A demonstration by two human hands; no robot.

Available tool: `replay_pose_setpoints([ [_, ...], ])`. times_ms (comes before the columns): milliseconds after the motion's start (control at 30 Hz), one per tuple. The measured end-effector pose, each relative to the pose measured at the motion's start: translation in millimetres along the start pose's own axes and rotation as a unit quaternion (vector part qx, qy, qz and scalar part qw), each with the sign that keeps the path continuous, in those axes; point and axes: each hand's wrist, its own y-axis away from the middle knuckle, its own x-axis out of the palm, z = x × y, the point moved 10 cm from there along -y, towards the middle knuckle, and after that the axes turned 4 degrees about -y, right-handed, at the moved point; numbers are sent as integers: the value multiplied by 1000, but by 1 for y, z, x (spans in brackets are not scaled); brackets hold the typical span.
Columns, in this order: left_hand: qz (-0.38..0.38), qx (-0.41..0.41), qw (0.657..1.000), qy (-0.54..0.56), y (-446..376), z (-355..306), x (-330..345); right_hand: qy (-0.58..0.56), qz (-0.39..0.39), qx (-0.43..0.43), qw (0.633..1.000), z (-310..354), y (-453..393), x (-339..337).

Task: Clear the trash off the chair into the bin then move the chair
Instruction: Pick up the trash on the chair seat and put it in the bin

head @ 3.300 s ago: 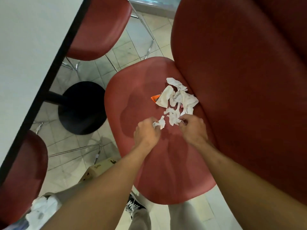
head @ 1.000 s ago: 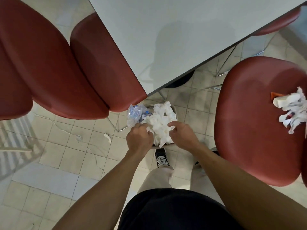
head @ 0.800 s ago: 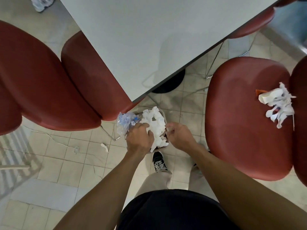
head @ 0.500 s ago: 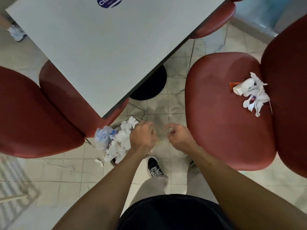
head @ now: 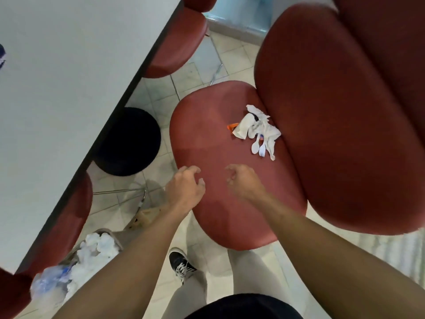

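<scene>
A red chair seat [head: 207, 134] fills the middle of the view. Near its backrest lies a pile of trash [head: 255, 125]: crumpled white tissue, an orange scrap [head: 231, 126], a white plastic spoon [head: 254, 147] and a fork [head: 262, 150]. My left hand [head: 184, 187] and my right hand [head: 243, 180] hover over the seat's front half, both empty with fingers loosely curled and apart, well short of the pile. The bin [head: 101, 233], heaped with white tissue [head: 96, 247] and a clear plastic bag [head: 48, 284], stands on the floor at lower left.
A white table [head: 64, 88] runs along the left, its black round base [head: 128, 141] on the tiled floor. More red chairs stand under it at the top [head: 179, 38] and lower left [head: 69, 217]. A brown box [head: 147, 215] lies under my left arm. My shoe [head: 181, 263] is below.
Both hands dropped the tissue into the bin and came away empty. They have moved from the bin back over the chair seat, and the view swung right towards the remaining pile.
</scene>
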Motion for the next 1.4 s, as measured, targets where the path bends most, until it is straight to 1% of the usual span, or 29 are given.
replay_pose_setpoints([
  [233,25,43,999,-12,-86,-87,31,-28,-39,52,998,-70,-68,-75],
  [400,60,51,996,-34,-150,-134,60,-24,-57,65,996,-105,-125,-106],
  [600,55,66,996,-26,-217,-165,90,-6,-94,44,995,-117,-187,-128],
  [733,71,45,995,-58,-246,-167,114,32,-75,88,993,-141,-217,-124],
  [867,96,37,992,-73,-257,-160,137,20,-83,92,992,-158,-227,-114],
  [1000,71,41,994,-66,-256,-161,139,32,-91,101,990,-170,-226,-106],
  [1067,53,50,995,-75,-253,-164,136,16,-105,105,989,-172,-221,-106],
  [1200,70,45,992,-94,-242,-159,136,-29,-139,116,983,-168,-204,-110],
  [1300,84,20,995,-56,-226,-145,133,-71,-155,119,978,-163,-188,-113],
  [1400,99,-8,995,13,-204,-132,124,-105,-153,112,976,-150,-166,-114],
])
